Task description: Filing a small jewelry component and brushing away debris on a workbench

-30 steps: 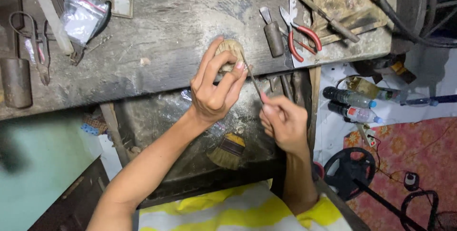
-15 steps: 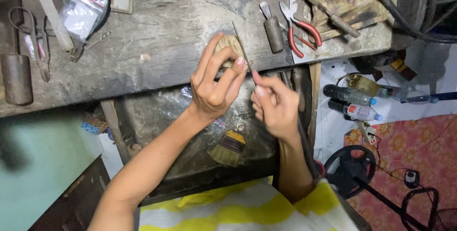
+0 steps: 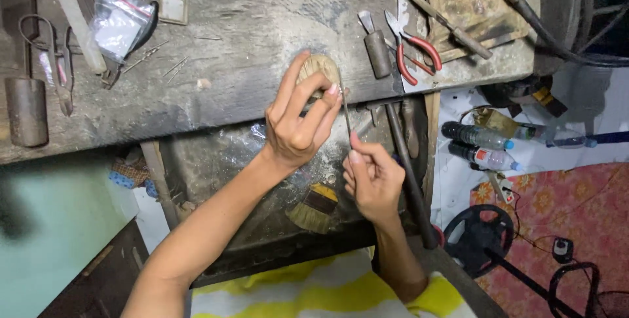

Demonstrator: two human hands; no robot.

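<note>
Steel and worn wood fill the grey surface (image 3: 216, 75): at its 9 o'clock edge lie a dark metal cylinder (image 3: 26, 110) and thin shears (image 3: 54, 56), with a clear plastic bag (image 3: 118, 26) toward 11 o'clock. At centre, the left hand (image 3: 298, 118) presses a small pale workpiece (image 3: 319, 69) against the surface's front edge, fingers curled narrowly around it; what the piece is cannot be told. Just at 5 o'clock from it, the right hand (image 3: 372, 180) pinches a thin metal rod (image 3: 346, 112) between thumb and forefinger, its tip reaching up to the workpiece. The rod looks light, stiff and slippery, best gripped low on the shank; the workpiece seems light and easily shifted, so it wants firm holding from above. Below the hands lies a small brush (image 3: 316, 206). Red-handled pliers (image 3: 414, 53) rest at 2 o'clock; plastic bottles (image 3: 481, 148) lie at 4 o'clock on the floor.
</note>
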